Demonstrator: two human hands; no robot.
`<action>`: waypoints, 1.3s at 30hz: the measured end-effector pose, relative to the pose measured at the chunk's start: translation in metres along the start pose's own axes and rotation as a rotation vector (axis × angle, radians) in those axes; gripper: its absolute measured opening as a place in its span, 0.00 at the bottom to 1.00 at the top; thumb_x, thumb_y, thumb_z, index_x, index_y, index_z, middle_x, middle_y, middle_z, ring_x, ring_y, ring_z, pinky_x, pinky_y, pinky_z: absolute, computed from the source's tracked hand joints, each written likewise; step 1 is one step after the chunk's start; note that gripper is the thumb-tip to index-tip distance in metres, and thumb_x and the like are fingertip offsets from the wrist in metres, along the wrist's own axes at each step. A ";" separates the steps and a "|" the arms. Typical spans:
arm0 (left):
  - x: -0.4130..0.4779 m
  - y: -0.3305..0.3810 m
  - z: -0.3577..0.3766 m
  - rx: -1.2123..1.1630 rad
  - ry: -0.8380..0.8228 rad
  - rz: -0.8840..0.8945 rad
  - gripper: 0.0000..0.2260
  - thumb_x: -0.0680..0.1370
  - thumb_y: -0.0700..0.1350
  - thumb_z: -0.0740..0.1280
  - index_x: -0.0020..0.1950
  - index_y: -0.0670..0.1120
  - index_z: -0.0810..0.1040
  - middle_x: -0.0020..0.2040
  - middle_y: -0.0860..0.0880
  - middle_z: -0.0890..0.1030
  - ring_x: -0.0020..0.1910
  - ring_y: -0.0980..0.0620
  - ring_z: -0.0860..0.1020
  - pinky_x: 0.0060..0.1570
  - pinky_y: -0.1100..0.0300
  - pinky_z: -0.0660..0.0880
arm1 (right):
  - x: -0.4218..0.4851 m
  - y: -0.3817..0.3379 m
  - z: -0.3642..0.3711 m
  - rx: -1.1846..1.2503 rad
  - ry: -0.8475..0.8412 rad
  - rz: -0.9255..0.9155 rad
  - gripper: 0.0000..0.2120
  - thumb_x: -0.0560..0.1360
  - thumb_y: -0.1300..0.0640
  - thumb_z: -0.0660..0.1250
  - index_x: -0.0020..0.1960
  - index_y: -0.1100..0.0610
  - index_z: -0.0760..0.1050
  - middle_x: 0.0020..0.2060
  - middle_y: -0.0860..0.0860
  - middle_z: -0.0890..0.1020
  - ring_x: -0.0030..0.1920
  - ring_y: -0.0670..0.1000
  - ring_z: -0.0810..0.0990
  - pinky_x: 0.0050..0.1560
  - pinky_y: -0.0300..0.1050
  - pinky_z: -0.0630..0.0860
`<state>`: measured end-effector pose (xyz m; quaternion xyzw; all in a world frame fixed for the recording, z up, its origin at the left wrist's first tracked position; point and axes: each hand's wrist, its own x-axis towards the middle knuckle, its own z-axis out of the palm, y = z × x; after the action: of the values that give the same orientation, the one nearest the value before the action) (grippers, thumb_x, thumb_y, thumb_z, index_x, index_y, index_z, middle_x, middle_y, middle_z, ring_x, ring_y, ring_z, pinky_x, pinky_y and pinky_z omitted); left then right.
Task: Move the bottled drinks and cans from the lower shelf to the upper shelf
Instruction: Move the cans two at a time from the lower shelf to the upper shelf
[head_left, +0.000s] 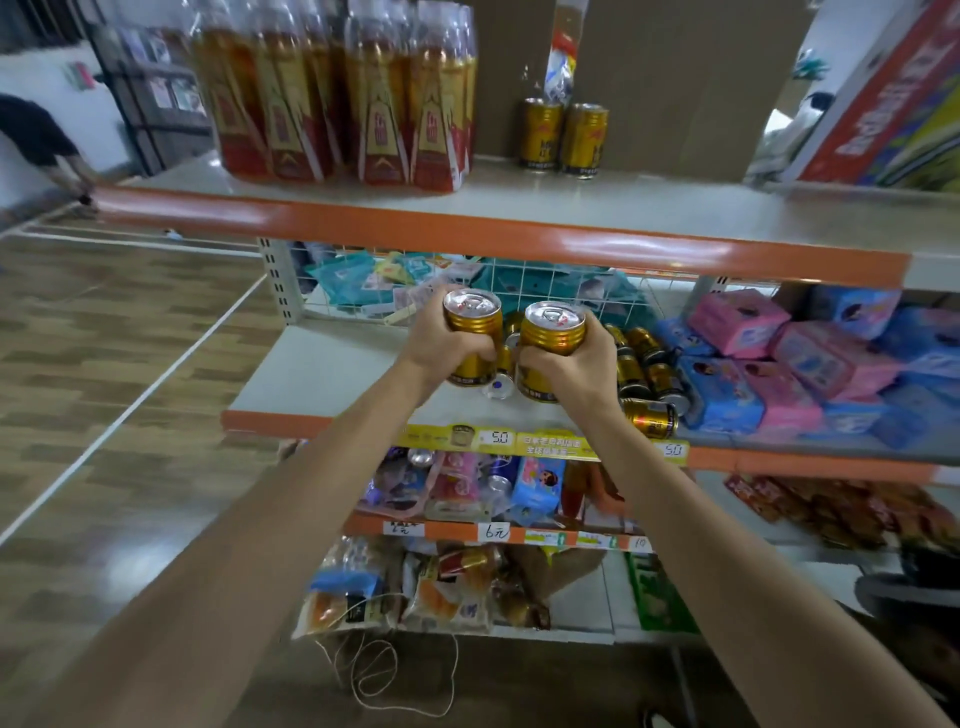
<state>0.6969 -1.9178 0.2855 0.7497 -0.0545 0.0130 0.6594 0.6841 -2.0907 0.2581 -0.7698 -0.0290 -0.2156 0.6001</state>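
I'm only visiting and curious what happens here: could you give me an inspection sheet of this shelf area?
Surface: upper shelf and lower shelf, each partly bare.
Job's things: two standing cans and wrapped bottle packs on upper shelf; loose cans lying on lower shelf.
Clutter: pink and blue boxes beside them; packets in wire basket behind.
Grippers: left hand grips left can, right hand grips right can, both upright.
Cables: thin white cord looped at the shelving's foot.
Surroundings: wooden floor; another person far left.

Your held cans (471, 322) hang above lower shelf (332, 374), loose cans (644, 374) to their right; upper shelf (623, 208): bottle packs (337, 104) left, standing cans (541, 135) right.
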 end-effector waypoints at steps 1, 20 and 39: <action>0.002 0.009 0.000 0.001 0.005 0.010 0.31 0.59 0.35 0.76 0.60 0.45 0.73 0.50 0.47 0.81 0.48 0.48 0.79 0.41 0.59 0.75 | 0.006 -0.008 -0.003 -0.001 0.006 -0.011 0.21 0.59 0.61 0.81 0.50 0.57 0.79 0.42 0.50 0.85 0.42 0.49 0.84 0.44 0.47 0.82; 0.064 0.143 0.003 0.021 -0.062 0.270 0.28 0.61 0.37 0.76 0.60 0.46 0.73 0.54 0.46 0.80 0.54 0.49 0.79 0.47 0.57 0.76 | 0.104 -0.119 -0.036 0.112 0.026 -0.212 0.24 0.63 0.65 0.80 0.56 0.58 0.77 0.44 0.46 0.84 0.43 0.43 0.84 0.45 0.41 0.81; 0.233 0.129 0.068 0.021 0.160 0.095 0.32 0.52 0.43 0.75 0.56 0.49 0.72 0.51 0.48 0.80 0.49 0.52 0.79 0.46 0.56 0.77 | 0.290 -0.043 -0.052 -0.034 -0.104 0.032 0.31 0.53 0.57 0.85 0.53 0.54 0.76 0.47 0.50 0.85 0.48 0.51 0.84 0.51 0.48 0.81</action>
<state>0.9124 -2.0163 0.4251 0.7497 -0.0371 0.1047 0.6524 0.9176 -2.1898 0.4133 -0.7905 -0.0442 -0.1662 0.5879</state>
